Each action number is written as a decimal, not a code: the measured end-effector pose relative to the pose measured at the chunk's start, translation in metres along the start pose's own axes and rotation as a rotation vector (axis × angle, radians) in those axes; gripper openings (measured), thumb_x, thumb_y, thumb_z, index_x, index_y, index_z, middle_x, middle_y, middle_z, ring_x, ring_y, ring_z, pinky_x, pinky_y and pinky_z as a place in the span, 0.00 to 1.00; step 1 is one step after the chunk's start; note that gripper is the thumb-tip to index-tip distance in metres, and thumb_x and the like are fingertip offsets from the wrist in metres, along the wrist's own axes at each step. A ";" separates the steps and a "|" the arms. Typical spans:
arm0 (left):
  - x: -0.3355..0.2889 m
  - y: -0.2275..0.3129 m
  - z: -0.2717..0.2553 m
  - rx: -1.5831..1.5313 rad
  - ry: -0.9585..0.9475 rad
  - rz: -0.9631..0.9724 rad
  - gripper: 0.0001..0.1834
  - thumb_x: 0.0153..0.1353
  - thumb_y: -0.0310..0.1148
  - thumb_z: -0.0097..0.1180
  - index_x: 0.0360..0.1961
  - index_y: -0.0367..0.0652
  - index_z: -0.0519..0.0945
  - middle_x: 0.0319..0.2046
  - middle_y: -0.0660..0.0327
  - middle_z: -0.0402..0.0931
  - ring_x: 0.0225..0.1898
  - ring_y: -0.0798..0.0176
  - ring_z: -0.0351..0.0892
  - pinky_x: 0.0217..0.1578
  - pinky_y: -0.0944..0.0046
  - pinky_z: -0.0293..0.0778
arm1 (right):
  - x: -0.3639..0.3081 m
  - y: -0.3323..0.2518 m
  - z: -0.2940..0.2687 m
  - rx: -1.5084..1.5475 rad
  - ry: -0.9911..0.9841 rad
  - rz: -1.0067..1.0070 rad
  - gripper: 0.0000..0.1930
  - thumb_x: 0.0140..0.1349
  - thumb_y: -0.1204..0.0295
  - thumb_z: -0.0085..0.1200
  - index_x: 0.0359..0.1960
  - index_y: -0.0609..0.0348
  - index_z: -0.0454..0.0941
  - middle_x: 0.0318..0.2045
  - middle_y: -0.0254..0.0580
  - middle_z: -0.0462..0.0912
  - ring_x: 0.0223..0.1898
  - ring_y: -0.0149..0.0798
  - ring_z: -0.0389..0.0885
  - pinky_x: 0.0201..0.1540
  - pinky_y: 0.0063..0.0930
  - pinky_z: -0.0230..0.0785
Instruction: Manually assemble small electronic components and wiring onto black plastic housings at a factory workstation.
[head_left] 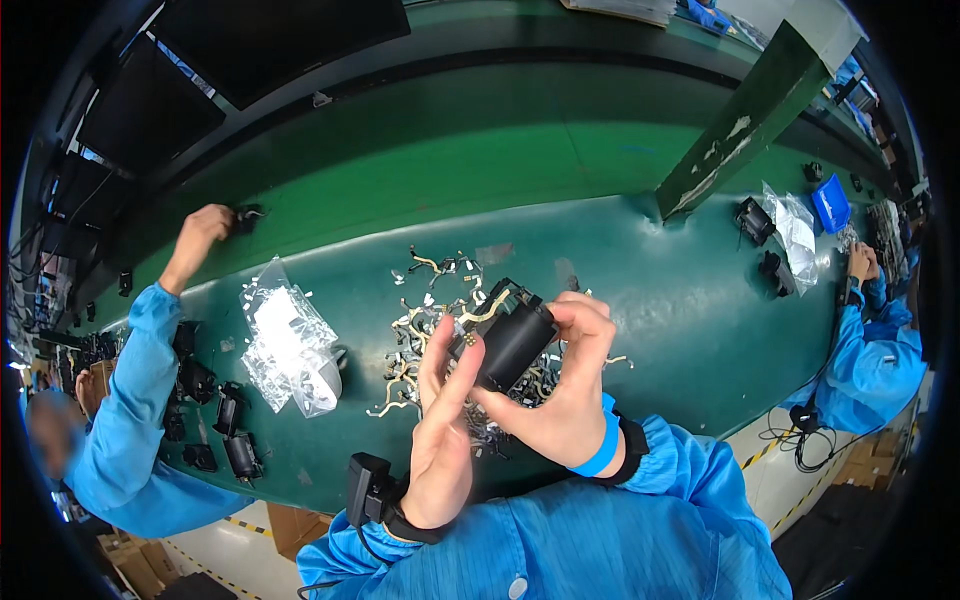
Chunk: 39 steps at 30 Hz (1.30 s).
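Note:
A black, round-sided device housing [516,347] is tilted above the table in my right hand [570,385]. The fingers and thumb of that hand are closed around its right side and lower end. A beige flat cable [485,308] runs out at the housing's upper left. Beside it, my left hand [447,420] has its fingertips pinched at a small gold-coloured end piece, seemingly of this cable. Beneath both hands lies a loose pile of small beige cables and white and dark bits [405,350], partly hidden by the hands and the housing.
Left of the pile lies a clear plastic bag [285,340] of white parts. Several black housings [240,455] stand at the table's left edge, near a co-worker's sleeve [130,400]. A green post [745,125] rises at the right. Beyond it are a blue tray [830,203] and another co-worker [865,340].

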<state>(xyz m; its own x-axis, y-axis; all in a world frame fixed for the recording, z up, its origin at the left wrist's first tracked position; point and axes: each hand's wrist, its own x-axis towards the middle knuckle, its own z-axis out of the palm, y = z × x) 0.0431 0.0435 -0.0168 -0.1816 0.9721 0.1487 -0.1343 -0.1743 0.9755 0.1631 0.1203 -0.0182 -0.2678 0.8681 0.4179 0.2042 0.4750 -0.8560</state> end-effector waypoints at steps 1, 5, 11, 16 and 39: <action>0.000 0.000 0.000 0.015 0.004 -0.009 0.39 0.68 0.60 0.38 0.68 0.40 0.64 0.74 0.49 0.40 0.75 0.49 0.35 0.70 0.46 0.32 | 0.000 0.000 0.000 0.002 0.002 0.001 0.42 0.38 0.78 0.72 0.54 0.58 0.55 0.49 0.47 0.60 0.50 0.40 0.65 0.51 0.35 0.63; -0.002 0.003 -0.001 0.046 0.012 -0.029 0.39 0.68 0.62 0.37 0.67 0.41 0.67 0.73 0.46 0.39 0.74 0.47 0.36 0.69 0.44 0.34 | -0.001 0.004 0.001 -0.008 0.013 -0.024 0.43 0.37 0.76 0.73 0.54 0.60 0.56 0.50 0.50 0.61 0.50 0.44 0.66 0.47 0.36 0.66; -0.004 0.002 -0.002 0.043 0.020 -0.001 0.39 0.69 0.58 0.37 0.67 0.33 0.64 0.73 0.48 0.43 0.75 0.51 0.39 0.71 0.50 0.35 | 0.001 0.002 0.000 -0.060 0.003 -0.035 0.44 0.38 0.77 0.73 0.57 0.59 0.58 0.51 0.50 0.62 0.51 0.43 0.66 0.48 0.34 0.66; -0.004 0.002 -0.003 0.075 0.028 0.013 0.40 0.69 0.59 0.37 0.67 0.33 0.63 0.73 0.48 0.43 0.74 0.52 0.41 0.70 0.50 0.36 | 0.002 0.001 -0.005 -0.066 -0.073 -0.045 0.42 0.38 0.80 0.69 0.58 0.59 0.61 0.53 0.54 0.61 0.55 0.54 0.64 0.54 0.42 0.66; -0.006 0.006 -0.008 0.211 0.104 -0.014 0.35 0.69 0.59 0.40 0.63 0.41 0.71 0.71 0.47 0.43 0.72 0.48 0.48 0.68 0.50 0.50 | 0.001 0.007 -0.005 0.231 -0.321 0.000 0.44 0.40 0.79 0.71 0.61 0.53 0.60 0.58 0.53 0.60 0.58 0.50 0.66 0.49 0.36 0.70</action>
<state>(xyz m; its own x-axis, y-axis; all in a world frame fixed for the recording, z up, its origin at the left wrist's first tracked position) 0.0356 0.0354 -0.0130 -0.2817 0.9510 0.1276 0.0666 -0.1133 0.9913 0.1691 0.1254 -0.0222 -0.5561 0.7617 0.3326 -0.0036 0.3980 -0.9174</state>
